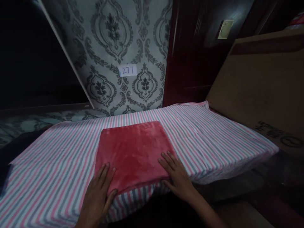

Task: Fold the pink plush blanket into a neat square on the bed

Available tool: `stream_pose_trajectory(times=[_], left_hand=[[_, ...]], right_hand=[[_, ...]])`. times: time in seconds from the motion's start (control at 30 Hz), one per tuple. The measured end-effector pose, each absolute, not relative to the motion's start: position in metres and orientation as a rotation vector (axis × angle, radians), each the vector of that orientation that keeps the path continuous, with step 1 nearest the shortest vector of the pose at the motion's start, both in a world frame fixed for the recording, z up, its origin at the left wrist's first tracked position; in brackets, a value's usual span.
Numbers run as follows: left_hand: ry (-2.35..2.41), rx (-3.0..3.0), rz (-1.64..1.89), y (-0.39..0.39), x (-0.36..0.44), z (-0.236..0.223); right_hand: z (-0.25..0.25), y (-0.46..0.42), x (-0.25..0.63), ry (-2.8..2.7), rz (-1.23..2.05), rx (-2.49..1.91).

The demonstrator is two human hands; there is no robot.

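Observation:
A red plush cloth (133,152), folded into a flat rectangle, lies on a striped cover (201,136) near the front edge. My left hand (98,190) rests at its lower left corner, fingers stretched out over the left edge and thumb along the front. At the right edge, my right hand (174,172) lies with spread fingertips on the plush surface and its thumb by the front edge. Neither hand is wrapped round the cloth.
A dark screen (40,57) stands at the back left. Behind the cover is patterned wallpaper (111,31) with a paper label (127,70) marked 277. A large cardboard box (261,82) borders the right side, below a wall switch (225,29).

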State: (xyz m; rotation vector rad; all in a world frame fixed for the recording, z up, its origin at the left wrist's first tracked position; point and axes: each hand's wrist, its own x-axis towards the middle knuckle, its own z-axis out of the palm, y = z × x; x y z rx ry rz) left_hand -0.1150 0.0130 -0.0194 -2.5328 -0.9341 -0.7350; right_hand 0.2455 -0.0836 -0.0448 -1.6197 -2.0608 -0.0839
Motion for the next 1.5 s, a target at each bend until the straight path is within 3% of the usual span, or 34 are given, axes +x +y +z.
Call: stream_pose_trajectory(times=[0.6,0.8,1.03,1.2,1.3,1.4,1.5], left_hand=[[-1.111,-2.563,-0.838,0.006,-0.161,-0.039],[-0.946,-2.445,-0.858,0.009,-0.165,-0.025],[-0.820,-2.437,-1.101,0.032,-0.154,0.063],[-1.229,-2.523,-1.323,0.045,-0.138,0.172],[-1.484,-2.540,-1.483,0.057,-0.125,0.224],[-1.637,-2.719,-1.567,0.080,-0.110,0.242],[-1.740,-3.008,-1.590,0.111,-0.098,0.224]], right_hand=[[-0.063,-0.086,0.273,-1.881,-0.093,-1.451],[-0.053,-0.079,0.281,-1.868,-0.147,-1.380],[0.042,-0.045,0.290,-1.741,-0.238,-1.204],[0.138,-0.032,0.291,-1.504,-0.291,-1.206],[0.177,-0.020,0.299,-1.415,-0.124,-1.150],[0.185,0.006,0.312,-1.336,0.169,-1.134],[0.164,0.041,0.319,-1.272,0.377,-1.315]])
